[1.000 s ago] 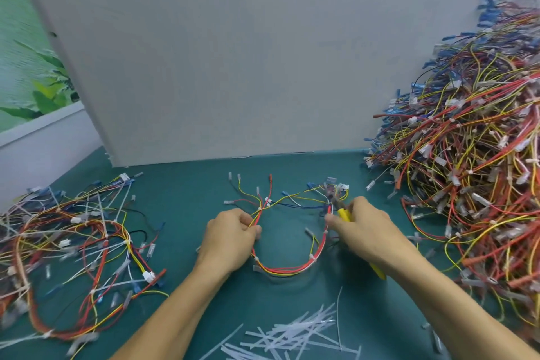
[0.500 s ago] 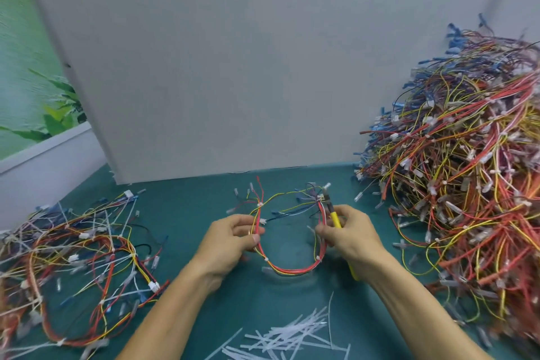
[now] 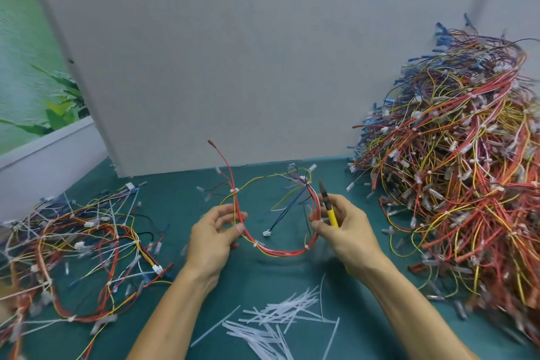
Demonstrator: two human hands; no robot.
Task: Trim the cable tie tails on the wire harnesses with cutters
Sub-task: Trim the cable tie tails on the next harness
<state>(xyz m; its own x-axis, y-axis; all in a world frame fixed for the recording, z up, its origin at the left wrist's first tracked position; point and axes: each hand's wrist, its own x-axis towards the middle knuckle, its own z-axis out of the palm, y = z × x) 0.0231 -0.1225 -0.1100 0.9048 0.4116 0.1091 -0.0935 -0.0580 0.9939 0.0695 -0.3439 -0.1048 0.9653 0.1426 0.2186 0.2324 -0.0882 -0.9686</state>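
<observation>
A red and yellow wire harness [image 3: 277,251] hangs in a U-shaped loop between my hands, lifted off the green table. My left hand [image 3: 214,235] pinches its left strand between thumb and fingers. My right hand [image 3: 342,228] holds the right strand and grips yellow-handled cutters [image 3: 328,204], whose dark jaws point up and away from the wires. Small white cable ties sit along the loop. The harness's free ends with connectors stick up behind my hands.
A tall heap of harnesses [image 3: 455,172] fills the right side. A flatter pile of harnesses [image 3: 76,248] lies at the left. Cut white tie tails [image 3: 274,321] are scattered near the front edge. A grey partition [image 3: 233,52] stands behind the table [image 3: 175,207].
Both hands have raised the harness off the table and moved slightly apart. The cutters' jaws have come away from the wires and now point upward.
</observation>
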